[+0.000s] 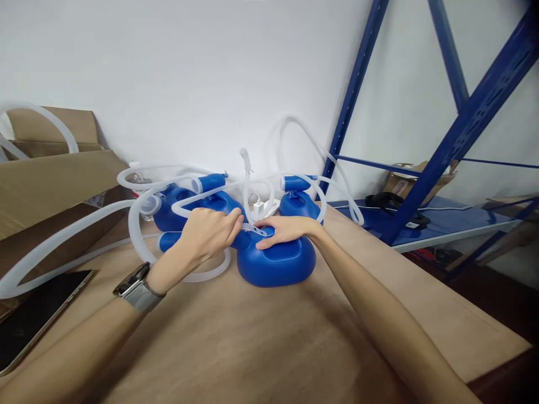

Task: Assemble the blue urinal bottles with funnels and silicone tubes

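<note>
The left grip is a closed fist around a pale strip whose holed end runs out to the right, over the top of a blue container. The right grip lies across that top with its thumb spread from the fingers; whether the fingers close on anything cannot be told, as their far side is hidden. The container stands on the brown surface, directly under the right grip and just right of the left.

The container looks like hollow moulded plastic, so it is probably light, fairly stiff and not fragile. Its rounded, smooth wall may be slippery, and a sideways pull from the left grip could slide or turn it. The raised contour in front of the right grip seems a better place to hold than the bulging side; a palm pressed flat from above should steady it too. The strip appears thin and bendable, best pinched close to its holes. Clear hose loops below the left grip; it looks soft and springy, and could snag a wrist.
</note>
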A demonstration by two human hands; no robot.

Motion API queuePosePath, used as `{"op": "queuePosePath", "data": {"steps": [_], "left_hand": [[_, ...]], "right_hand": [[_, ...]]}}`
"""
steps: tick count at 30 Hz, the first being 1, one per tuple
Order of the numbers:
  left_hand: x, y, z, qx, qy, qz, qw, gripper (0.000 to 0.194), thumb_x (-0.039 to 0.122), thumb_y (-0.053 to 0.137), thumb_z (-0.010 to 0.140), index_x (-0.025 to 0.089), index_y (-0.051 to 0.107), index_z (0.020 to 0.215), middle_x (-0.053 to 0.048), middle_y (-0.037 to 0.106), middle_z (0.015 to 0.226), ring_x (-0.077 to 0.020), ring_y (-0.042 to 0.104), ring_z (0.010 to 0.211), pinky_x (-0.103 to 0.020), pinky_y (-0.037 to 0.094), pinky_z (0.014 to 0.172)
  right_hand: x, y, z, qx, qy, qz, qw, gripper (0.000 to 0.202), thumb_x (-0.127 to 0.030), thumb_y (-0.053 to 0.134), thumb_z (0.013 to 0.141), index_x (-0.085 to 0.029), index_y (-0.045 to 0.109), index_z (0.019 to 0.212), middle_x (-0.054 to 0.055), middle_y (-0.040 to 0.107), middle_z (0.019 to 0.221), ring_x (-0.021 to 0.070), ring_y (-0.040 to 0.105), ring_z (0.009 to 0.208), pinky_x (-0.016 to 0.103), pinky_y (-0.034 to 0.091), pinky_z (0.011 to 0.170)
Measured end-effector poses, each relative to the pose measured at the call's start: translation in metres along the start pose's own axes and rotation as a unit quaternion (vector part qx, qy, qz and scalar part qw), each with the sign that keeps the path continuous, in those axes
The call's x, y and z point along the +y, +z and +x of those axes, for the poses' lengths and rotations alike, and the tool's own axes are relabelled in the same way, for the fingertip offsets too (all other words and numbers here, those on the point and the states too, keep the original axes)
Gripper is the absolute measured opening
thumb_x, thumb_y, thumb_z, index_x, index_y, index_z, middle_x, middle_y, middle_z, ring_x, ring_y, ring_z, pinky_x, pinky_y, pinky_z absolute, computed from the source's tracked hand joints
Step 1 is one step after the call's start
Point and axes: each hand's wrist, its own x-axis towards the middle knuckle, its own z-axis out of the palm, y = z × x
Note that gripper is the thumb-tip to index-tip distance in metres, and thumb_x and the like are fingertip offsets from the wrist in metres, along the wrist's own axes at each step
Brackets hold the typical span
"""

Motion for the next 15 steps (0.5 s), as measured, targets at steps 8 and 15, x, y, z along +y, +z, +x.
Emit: {"op": "queuePosePath", "data": {"steps": [8, 15], "left_hand": [[0.004, 0.024, -0.007, 0.07, -0.122, -0.198, 0.97, 0.035, 0.036, 0.024, 0.104, 0.021, 0.055, 0.098, -0.003, 0.062, 0.065, -0.0248, 0.064, 0.064, -0.032, 0.027, 0.058], [0.007, 0.034, -0.017, 0.106, -0.146, -0.321, 0.93, 0.041, 0.036, 0.026, 0.101, 0.018, 0.06, 0.115, 0.0, 0.059, 0.062, -0.0246, 0.062, 0.062, -0.033, 0.039, 0.064]], "right_hand": [[-0.003, -0.002, 0.0, -0.009, -0.014, 0.004, 1.0, 0.091, -0.078, 0.069, 0.079, -0.022, 0.057, 0.149, 0.011, 0.062, 0.149, 0.0378, 0.06, 0.132, 0.044, 0.051, 0.108], [0.002, -0.002, 0.0, 0.001, -0.012, 0.0, 1.0, 0.095, -0.078, 0.07, 0.077, -0.022, 0.055, 0.152, 0.011, 0.054, 0.156, 0.039, 0.053, 0.14, 0.045, 0.044, 0.115]]}}
